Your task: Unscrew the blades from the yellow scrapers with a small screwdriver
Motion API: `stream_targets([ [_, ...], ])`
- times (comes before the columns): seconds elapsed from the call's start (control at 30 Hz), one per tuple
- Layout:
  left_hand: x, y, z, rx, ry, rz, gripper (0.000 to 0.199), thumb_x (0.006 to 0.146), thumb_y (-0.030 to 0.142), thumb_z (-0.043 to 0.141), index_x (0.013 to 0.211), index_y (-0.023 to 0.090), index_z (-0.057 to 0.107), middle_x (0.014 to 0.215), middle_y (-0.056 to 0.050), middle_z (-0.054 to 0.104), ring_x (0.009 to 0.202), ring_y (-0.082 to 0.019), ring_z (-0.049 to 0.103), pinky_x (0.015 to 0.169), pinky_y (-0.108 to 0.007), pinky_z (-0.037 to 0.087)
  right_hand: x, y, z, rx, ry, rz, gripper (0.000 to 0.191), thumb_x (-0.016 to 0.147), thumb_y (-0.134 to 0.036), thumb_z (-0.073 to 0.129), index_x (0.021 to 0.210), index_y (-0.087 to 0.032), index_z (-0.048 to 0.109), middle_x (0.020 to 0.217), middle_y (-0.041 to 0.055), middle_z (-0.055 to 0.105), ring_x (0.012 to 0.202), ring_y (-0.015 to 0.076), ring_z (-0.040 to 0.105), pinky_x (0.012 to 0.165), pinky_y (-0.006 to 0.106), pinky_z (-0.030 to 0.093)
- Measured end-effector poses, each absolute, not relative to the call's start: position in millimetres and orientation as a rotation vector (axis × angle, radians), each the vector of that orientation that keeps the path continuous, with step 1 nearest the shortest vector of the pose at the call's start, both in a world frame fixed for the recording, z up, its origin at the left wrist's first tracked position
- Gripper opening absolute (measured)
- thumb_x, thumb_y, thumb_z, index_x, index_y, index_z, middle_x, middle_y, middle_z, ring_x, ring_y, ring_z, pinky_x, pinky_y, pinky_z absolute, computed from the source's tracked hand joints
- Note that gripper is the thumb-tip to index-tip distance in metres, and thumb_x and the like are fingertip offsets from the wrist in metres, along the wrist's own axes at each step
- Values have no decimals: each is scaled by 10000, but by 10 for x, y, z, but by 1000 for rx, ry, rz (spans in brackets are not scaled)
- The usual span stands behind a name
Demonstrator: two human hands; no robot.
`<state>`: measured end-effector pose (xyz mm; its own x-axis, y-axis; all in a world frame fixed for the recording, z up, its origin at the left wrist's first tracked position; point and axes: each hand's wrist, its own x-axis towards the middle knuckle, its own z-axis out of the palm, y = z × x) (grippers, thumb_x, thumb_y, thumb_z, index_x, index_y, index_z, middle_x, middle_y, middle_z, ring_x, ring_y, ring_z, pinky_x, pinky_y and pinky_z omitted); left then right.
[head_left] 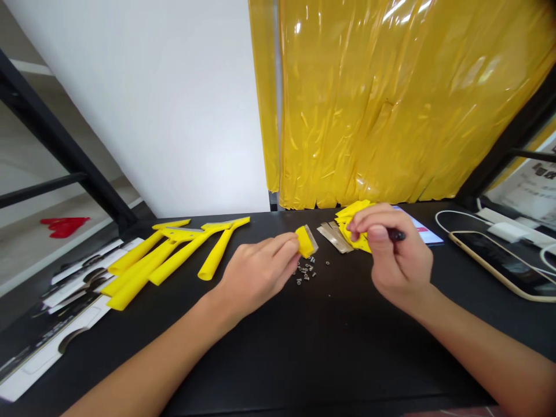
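Observation:
My left hand (260,272) pinches a small yellow piece with a metal blade (307,241) along its right edge. Raised at the right, my right hand (393,252) has its fingers curled round a dark, thin tool (396,234), whose far end is hidden by the fingers. Small screws and nuts (306,271) lie scattered on the black table (321,353), just below the held piece. Between the hands are loose metal blades (334,237), and behind them a pile of flat yellow pieces (354,217), partly covered by my right hand.
Several yellow handles (174,260) lie at the left, beside black-and-white packages (73,318). A phone (504,266) with white cables is at the right. Yellow plastic sheeting (369,104) and a white panel (174,104) stand behind the table. A red item (64,227) lies on the left shelf.

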<state>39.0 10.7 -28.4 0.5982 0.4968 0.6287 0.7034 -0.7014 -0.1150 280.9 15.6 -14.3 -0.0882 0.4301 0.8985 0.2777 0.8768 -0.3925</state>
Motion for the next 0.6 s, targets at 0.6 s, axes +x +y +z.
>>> stream_targets([
  [0.6,574,22,-198,-3200,-1866,-1225,194,905,400,669,956,215,642,582,51,607,485,-109,557,479,-206,428,2803,279,-253,-769,-2135,436,134,997,-248,553,996,-242,687,875,24,696,803,177,635,737,321,496],
])
